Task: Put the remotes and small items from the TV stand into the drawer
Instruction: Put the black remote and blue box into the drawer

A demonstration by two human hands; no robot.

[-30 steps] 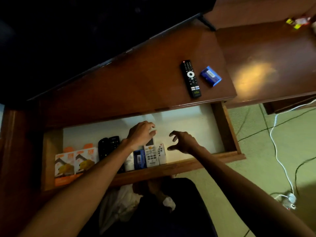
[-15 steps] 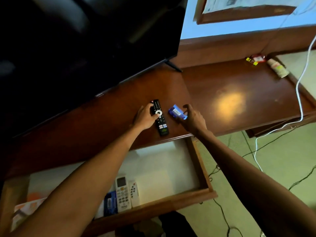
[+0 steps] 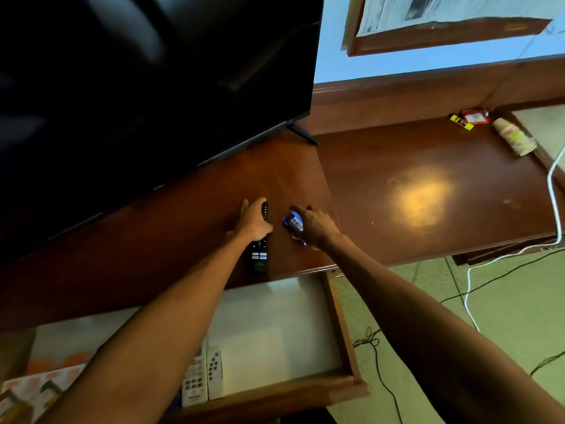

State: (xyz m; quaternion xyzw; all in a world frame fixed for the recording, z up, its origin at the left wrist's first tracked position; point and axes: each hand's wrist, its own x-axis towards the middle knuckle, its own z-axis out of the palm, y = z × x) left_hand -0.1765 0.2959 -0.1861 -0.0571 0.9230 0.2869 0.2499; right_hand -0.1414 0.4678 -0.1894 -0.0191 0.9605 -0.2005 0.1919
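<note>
While a dark television (image 3: 137,96) looms over the wooden TV stand (image 3: 183,215), a person reaches across its top with both arms, the open drawer (image 3: 345,338) waiting just below the front edge. That drawer already holds two pale remotes (image 3: 201,374) near its front wall, with orange-patterned boxes (image 3: 36,387) at its left end (the white liner to the right lies bare). On the stand, the left hand (image 3: 253,220) lies over the upper half of a black remote (image 3: 260,255), fingers closing around its sides, the button end pointing toward the drawer, probably so it can be lifted lengthwise. Just beside it, the right hand (image 3: 315,224) curls its fingers over a small blue box (image 3: 293,223), apparently gripping it; taking one item per hand likely saves a trip.
</note>
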